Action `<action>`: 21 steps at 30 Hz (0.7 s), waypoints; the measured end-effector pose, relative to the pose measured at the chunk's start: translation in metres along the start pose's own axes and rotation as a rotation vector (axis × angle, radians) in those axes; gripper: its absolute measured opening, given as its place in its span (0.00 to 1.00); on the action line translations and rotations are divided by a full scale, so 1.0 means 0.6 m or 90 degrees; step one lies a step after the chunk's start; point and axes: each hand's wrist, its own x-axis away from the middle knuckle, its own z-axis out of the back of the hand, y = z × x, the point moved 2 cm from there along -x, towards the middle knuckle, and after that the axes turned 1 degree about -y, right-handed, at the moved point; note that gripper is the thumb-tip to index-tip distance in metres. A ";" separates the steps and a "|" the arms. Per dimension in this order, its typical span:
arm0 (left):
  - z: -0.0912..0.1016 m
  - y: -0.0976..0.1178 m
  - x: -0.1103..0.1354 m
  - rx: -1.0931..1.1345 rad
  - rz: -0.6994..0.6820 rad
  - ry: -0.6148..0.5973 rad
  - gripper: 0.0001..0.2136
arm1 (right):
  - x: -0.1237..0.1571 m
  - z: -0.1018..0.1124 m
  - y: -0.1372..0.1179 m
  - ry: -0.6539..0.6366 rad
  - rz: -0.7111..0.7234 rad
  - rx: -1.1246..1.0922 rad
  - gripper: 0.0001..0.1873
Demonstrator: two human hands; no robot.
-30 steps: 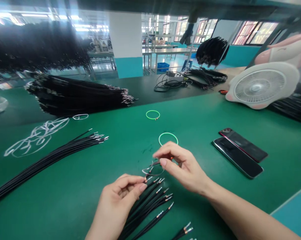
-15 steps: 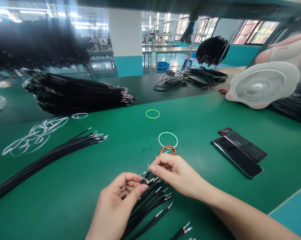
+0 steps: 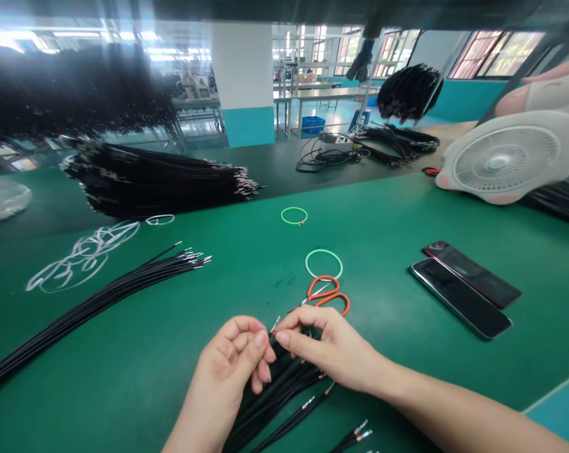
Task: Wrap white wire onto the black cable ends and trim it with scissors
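Both hands meet fingertip to fingertip above the front middle of the green table. My left hand [image 3: 235, 358] is closed in a pinch at the metal-tipped end of a black wire [image 3: 276, 324]. From the other side my right hand [image 3: 329, 343] pinches at the same tip, fingers closed; its thumb and forefinger hide part of it. Beneath the hands lies a loose bunch of black wires [image 3: 284, 393] with crimped metal ends, partly covered by them. Orange-handled scissors [image 3: 323, 288] rest just beyond my right hand, blades mostly hidden.
Another bundle of black wires [image 3: 124, 283] lies at left, near tangled white ties [image 3: 89, 248]. A thick wire pile [image 3: 162, 182] sits behind. Two green rings [image 3: 294, 216] lie mid-table. At right are two phones [image 3: 461, 299] and a white fan [image 3: 501, 160].
A wire's metal tip now stands between my fingertips, where a thin pale strand showed before. My right hand has shifted slightly down, uncovering more of the scissors. The view has shifted a little.
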 end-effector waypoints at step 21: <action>-0.011 -0.009 -0.005 -0.028 -0.069 0.150 0.17 | 0.007 -0.012 -0.004 0.101 0.007 0.177 0.10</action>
